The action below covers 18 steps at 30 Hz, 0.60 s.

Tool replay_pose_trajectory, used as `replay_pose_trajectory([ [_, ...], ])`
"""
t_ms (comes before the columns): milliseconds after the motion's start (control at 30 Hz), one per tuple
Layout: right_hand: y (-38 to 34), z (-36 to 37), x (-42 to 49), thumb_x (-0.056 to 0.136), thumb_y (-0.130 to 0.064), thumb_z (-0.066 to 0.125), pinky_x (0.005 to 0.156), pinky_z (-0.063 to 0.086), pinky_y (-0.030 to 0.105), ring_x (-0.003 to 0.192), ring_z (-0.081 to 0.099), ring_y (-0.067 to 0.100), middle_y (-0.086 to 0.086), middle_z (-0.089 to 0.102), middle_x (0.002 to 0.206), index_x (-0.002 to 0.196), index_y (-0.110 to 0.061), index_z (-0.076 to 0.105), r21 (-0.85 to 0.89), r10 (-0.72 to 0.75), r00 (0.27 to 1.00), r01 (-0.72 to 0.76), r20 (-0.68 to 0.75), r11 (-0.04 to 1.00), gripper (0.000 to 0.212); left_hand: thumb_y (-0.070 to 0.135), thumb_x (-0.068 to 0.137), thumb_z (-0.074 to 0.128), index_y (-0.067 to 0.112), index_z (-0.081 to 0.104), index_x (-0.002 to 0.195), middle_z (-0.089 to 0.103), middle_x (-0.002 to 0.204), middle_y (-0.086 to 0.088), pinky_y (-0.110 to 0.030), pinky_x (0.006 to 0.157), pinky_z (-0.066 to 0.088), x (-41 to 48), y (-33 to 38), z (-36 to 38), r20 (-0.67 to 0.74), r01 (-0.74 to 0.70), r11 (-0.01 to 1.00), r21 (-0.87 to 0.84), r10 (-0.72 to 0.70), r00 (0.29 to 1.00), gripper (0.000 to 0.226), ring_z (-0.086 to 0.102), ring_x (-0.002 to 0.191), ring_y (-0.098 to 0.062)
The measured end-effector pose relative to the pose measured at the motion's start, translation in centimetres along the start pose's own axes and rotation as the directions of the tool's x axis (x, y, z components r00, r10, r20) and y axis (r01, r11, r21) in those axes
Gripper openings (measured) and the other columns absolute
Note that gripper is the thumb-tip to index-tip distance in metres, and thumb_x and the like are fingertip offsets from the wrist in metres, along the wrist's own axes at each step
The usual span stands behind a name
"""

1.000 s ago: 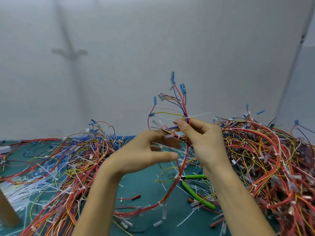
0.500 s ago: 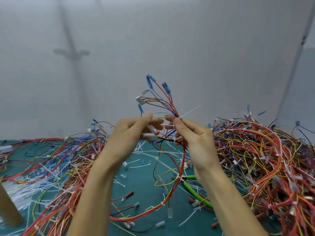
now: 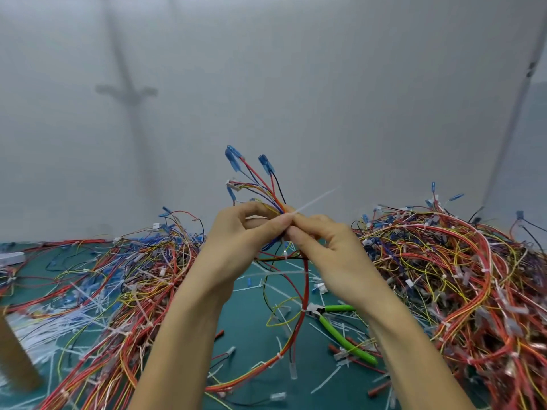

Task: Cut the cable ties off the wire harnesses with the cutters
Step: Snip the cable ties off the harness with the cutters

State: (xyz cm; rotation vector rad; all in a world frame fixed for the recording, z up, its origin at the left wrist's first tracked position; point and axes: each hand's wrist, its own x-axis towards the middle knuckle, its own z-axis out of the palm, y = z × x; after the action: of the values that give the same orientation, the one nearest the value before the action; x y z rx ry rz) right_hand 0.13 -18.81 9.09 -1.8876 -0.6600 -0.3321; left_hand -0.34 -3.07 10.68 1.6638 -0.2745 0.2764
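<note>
left: heap of harnesses [image 3: 124, 279] on green bench [image 3: 244, 318] | left hand [image 3: 236, 241]: fingers curled round held harness [image 3: 275, 198], raised above bench | white cable tie [image 3: 313, 200] juts up-right from it | right hand [image 3: 328, 253]: fingers pinch tie's base | cutters [image 3: 340, 335] lie on bench below right hand | right: second heap [image 3: 461, 279]

A pale grey wall [image 3: 296, 69], evenly lit, fills the view from 9 through 12 to 3 o'clock. At 10 o'clock a soft cross-shaped shadow [image 3: 127, 91] lies on it. At 2 o'clock a slanting seam [image 3: 516, 113] carries a small dark fitting [image 3: 532, 67]. Dark green tabletop [image 3: 242, 316] shows at 6 o'clock, and a brown tilted post [image 3: 14, 359] at 8 o'clock.
</note>
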Motion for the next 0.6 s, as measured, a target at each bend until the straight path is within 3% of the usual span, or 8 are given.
replay_pose_trajectory([
  [67,0.1,-0.6,0.1,0.101,-0.023,0.051,0.102,0.042,0.018,0.113,0.056,-0.005,-0.019,0.065,0.114,0.121,-0.05,0.057,0.161,0.018,0.994,-0.036,0.11,0.986,0.034,0.02,0.087,0.069,0.005,0.065,0.089,0.076,0.078,-0.006,-0.019,0.073,0.05,0.1,0.0,0.4,-0.01,-0.014,1.0,-0.014,0.014,1.0,0.016,0.07,0.074,-0.009],
  [167,1.1,-1.7,0.3,0.103,-0.02,0.047,0.079,0.049,0.01,0.09,0.06,-0.015,-0.027,0.069,0.092,0.119,-0.044,0.062,0.255,0.126,0.991,-0.111,-0.042,0.961,0.033,0.017,0.093,0.062,0.004,0.058,0.089,0.076,0.085,-0.01,-0.032,0.088,0.054,0.2,0.0,0.6,-0.071,-0.037,0.999,-0.032,0.034,0.997,0.014,0.073,0.087,-0.021],
  [233,2.2,-2.5,0.3,0.102,-0.016,0.048,0.073,0.05,0.016,0.083,0.062,-0.005,-0.018,0.07,0.088,0.108,-0.038,0.068,0.092,0.2,0.967,-0.187,-0.159,0.978,0.03,0.015,0.096,0.057,0.004,0.053,0.092,0.076,0.088,-0.014,-0.047,0.097,0.051,0.2,0.1,0.6,-0.128,-0.059,0.996,-0.065,0.05,0.99,0.012,0.071,0.095,-0.033],
  [267,2.8,-2.9,0.2,0.101,-0.014,0.051,0.074,0.049,0.019,0.083,0.063,-0.001,-0.016,0.069,0.09,0.102,-0.033,0.07,-0.069,0.229,0.96,-0.242,-0.16,0.968,0.027,0.014,0.098,0.054,0.005,0.051,0.094,0.075,0.087,-0.014,-0.051,0.097,0.05,0.2,0.1,0.5,-0.146,-0.075,0.993,-0.087,0.062,0.987,0.011,0.071,0.095,-0.036],
  [367,5.3,-3.1,-0.3,0.097,-0.019,0.058,0.089,0.051,0.03,0.099,0.064,0.014,-0.003,0.069,0.11,0.11,-0.02,0.068,-0.601,0.446,0.891,-0.313,0.083,0.736,0.017,0.011,0.099,0.05,0.003,0.049,0.101,0.072,0.08,-0.005,-0.044,0.091,0.056,0.1,0.3,0.5,-0.166,-0.139,0.98,-0.146,0.114,0.979,0.009,0.074,0.083,-0.028],
  [433,6.5,-2.3,-0.9,0.092,-0.03,0.065,0.097,0.051,0.039,0.108,0.061,0.023,0.006,0.064,0.124,0.121,-0.016,0.062,-0.79,0.619,0.752,-0.23,0.225,0.568,0.032,0.01,0.097,0.052,-0.001,0.052,0.106,0.07,0.082,-0.004,-0.04,0.088,0.057,0.2,0.4,0.5,-0.178,-0.163,0.976,-0.142,0.137,0.975,0.014,0.074,0.08,-0.026],
  [500,7.3,-1.1,-1.3,0.086,-0.046,0.069,0.103,0.046,0.043,0.123,0.052,0.028,0.01,0.051,0.138,0.135,-0.013,0.05,-0.858,0.712,0.653,-0.183,0.259,0.479,0.062,0.008,0.096,0.054,-0.001,0.054,0.108,0.073,0.087,-0.004,-0.039,0.085,0.058,0.1,0.5,0.3,-0.16,-0.159,0.98,-0.118,0.139,0.977,0.015,0.073,0.079,-0.027],
  [600,8.5,-0.2,-1.6,0.08,-0.063,0.067,0.112,0.032,0.048,0.141,0.03,0.033,0.013,0.03,0.152,0.15,-0.013,0.028,-0.893,0.733,0.635,-0.148,0.244,0.425,0.094,0.006,0.098,0.05,0.001,0.052,0.109,0.075,0.087,-0.002,-0.029,0.075,0.059,-0.1,0.5,0.0,-0.091,-0.142,0.984,-0.106,0.133,0.987,0.012,0.073,0.076,-0.024],
])
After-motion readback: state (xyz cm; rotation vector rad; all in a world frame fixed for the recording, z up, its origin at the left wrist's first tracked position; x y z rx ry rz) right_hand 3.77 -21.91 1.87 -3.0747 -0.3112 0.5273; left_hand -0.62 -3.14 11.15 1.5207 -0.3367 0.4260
